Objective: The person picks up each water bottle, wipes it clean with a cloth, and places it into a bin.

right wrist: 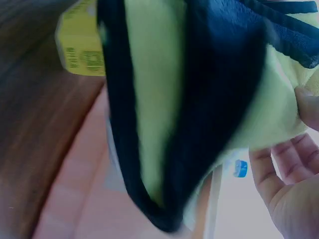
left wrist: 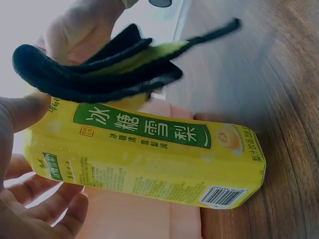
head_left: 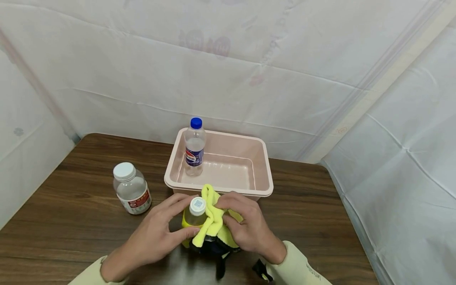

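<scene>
A yellow-labelled drink bottle with a white cap stands upright on the table, in front of the pink basin. My left hand grips it near the top, thumb on one side and fingers on the other. In the left wrist view the bottle's printed yellow label shows. My right hand pinches a yellow-green cloth with a dark side and edging, bunched against the bottle. The cloth hangs in folds in the right wrist view and hides most of the bottle there.
Behind the hands sits the pink basin, with a blue-capped clear bottle standing in its left end. A wide clear bottle with a white cap stands on the wooden table at left. White sheeting rises behind.
</scene>
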Demonstrator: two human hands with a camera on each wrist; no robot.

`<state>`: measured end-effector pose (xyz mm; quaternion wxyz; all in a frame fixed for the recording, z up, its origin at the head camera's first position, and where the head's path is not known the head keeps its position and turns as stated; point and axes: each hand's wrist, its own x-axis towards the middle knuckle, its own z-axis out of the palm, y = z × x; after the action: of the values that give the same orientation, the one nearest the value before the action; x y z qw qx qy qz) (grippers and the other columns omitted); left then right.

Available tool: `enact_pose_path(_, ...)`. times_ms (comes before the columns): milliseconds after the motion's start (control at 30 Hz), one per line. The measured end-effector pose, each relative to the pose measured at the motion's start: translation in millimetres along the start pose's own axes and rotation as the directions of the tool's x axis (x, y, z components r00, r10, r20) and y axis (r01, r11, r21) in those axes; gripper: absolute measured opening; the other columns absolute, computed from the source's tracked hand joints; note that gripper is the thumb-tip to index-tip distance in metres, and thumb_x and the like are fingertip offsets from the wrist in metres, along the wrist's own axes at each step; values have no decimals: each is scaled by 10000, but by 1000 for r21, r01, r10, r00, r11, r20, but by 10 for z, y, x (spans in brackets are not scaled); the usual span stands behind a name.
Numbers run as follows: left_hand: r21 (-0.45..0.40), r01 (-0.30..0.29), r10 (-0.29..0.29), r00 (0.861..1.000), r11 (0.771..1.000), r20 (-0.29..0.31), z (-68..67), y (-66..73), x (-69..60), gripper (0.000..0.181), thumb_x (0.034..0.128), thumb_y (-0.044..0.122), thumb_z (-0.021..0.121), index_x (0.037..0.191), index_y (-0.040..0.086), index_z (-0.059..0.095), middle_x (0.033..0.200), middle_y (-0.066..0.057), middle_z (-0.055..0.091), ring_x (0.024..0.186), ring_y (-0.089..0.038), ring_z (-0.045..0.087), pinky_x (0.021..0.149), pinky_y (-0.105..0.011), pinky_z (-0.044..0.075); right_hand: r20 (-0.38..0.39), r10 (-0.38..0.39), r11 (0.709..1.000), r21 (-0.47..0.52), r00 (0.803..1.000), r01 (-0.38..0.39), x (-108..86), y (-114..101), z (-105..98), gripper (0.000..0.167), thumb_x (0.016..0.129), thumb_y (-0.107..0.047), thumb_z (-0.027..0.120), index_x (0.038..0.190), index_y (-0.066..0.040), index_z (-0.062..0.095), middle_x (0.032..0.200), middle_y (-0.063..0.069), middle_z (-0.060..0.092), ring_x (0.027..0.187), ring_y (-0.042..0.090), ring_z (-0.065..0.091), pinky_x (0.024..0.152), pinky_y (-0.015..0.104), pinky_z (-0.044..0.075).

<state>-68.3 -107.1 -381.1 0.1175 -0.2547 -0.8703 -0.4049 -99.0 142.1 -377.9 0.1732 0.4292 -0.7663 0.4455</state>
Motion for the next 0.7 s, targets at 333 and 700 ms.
enact_pose_path(333, -11, 19, -19, 1000, 1000, 13, -3, -14, 4, 580, 886, 311, 849, 1420, 250, 633, 1293, 146, 637, 1164, -57, 634, 969, -410, 594, 180, 132, 991, -32, 975, -128, -16, -89, -2, 413, 911, -3, 711, 1279, -157, 604, 1259, 33, 590, 1077, 134, 573, 836, 273, 584)
enact_pose_path(700, 20, 61, -61, 998, 998, 17, 9, -10, -6, 576, 872, 448, 836, 1378, 235, 661, 1257, 189, 628, 1100, 4, 626, 931, -346, 596, 192, 59, 998, 8, 980, -62, -208, 145, 194, 399, 793, 168, 613, 1069, -107, 529, 1004, 11, 529, 840, 98, 484, 655, 216, 495)
